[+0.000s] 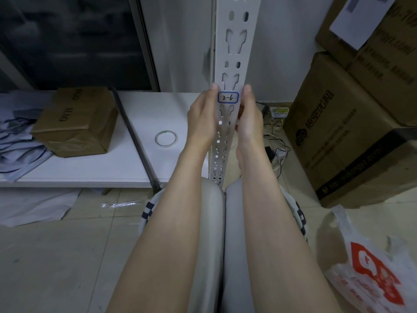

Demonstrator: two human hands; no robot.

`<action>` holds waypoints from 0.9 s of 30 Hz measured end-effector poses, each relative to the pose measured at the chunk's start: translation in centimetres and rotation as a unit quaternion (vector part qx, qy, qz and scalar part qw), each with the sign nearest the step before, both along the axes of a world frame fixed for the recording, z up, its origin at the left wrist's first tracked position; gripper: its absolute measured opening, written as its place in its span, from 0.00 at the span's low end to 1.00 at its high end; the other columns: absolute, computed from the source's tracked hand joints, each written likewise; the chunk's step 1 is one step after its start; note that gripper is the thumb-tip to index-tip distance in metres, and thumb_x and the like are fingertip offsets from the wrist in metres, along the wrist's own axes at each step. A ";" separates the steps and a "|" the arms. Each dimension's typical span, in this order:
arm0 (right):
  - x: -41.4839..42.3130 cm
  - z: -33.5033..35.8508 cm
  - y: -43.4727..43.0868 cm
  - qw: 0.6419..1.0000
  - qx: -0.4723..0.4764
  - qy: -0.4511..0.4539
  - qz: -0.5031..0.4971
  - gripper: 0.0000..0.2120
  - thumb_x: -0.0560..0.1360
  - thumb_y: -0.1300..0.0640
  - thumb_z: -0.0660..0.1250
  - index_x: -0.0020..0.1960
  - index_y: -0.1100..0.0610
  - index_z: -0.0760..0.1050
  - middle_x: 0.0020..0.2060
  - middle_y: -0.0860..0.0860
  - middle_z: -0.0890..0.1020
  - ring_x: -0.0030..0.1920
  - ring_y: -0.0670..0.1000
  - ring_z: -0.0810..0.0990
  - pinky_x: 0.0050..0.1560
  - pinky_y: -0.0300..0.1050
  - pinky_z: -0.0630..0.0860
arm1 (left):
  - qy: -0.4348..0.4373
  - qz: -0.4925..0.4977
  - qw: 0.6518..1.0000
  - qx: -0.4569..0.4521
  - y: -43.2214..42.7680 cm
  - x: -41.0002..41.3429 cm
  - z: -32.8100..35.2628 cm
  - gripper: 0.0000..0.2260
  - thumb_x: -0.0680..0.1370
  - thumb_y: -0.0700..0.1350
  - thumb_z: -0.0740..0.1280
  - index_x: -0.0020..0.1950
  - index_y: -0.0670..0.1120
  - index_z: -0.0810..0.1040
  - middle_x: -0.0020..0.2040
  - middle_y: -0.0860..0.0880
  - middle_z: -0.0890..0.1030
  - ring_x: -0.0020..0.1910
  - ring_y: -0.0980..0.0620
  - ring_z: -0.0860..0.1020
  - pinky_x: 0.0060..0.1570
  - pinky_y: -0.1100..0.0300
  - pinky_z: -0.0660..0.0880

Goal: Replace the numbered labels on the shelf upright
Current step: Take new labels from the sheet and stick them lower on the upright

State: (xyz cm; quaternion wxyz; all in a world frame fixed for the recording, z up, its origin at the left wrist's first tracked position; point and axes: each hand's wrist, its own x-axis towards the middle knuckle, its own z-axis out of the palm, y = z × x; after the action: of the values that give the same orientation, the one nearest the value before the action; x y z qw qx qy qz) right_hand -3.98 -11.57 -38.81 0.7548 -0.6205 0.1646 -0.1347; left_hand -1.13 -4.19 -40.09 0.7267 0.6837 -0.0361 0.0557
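The shelf upright (234, 53) rises between the person's knees, so both hands meet it squarely. The left hand (202, 118) clasps its left edge and the right hand (249, 123) its right edge. Their fingers curl behind the metal and the thumbs lie up the face, probably to steady it while smoothing. A tape roll (166, 138) lies flat on the white board (140, 109) near its right edge, within reach. The label (228, 97), marked 2-6, spans the upright's face between the thumbs.
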 end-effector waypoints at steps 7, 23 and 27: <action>-0.2 0.0 -0.5 1.000 0.018 0.002 -0.008 0.10 0.77 0.63 0.62 0.56 0.61 0.78 0.39 0.46 0.79 0.40 0.44 0.78 0.39 0.35 0.72 | -0.012 -0.017 0.999 0.025 0.3 0.0 -0.4 0.14 0.72 0.47 0.61 0.47 0.37 0.75 0.40 0.48 0.77 0.41 0.51 0.74 0.45 0.53 0.72; -0.1 -0.1 -0.2 1.000 0.024 -0.004 0.001 0.18 0.80 0.46 0.59 0.51 0.57 0.81 0.47 0.50 0.84 0.47 0.47 0.83 0.49 0.42 0.78 | -0.013 -0.003 1.000 0.009 0.0 0.1 -0.2 0.17 0.79 0.57 0.57 0.43 0.47 0.78 0.43 0.49 0.83 0.47 0.50 0.81 0.51 0.54 0.77; -0.3 0.1 -0.5 0.999 0.049 0.009 0.004 0.08 0.78 0.58 0.63 0.52 0.59 0.79 0.45 0.53 0.83 0.39 0.46 0.81 0.33 0.36 0.75 | -0.002 0.001 1.000 0.011 0.2 0.0 -0.1 0.15 0.74 0.51 0.59 0.45 0.40 0.77 0.40 0.50 0.79 0.44 0.51 0.78 0.50 0.50 0.76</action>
State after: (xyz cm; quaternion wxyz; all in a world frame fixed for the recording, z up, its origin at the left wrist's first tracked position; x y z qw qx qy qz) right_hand -4.32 -12.07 -38.75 0.7832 -0.5848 0.1750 -0.1180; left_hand -1.14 -4.02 -40.19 0.7191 0.6915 -0.0380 0.0574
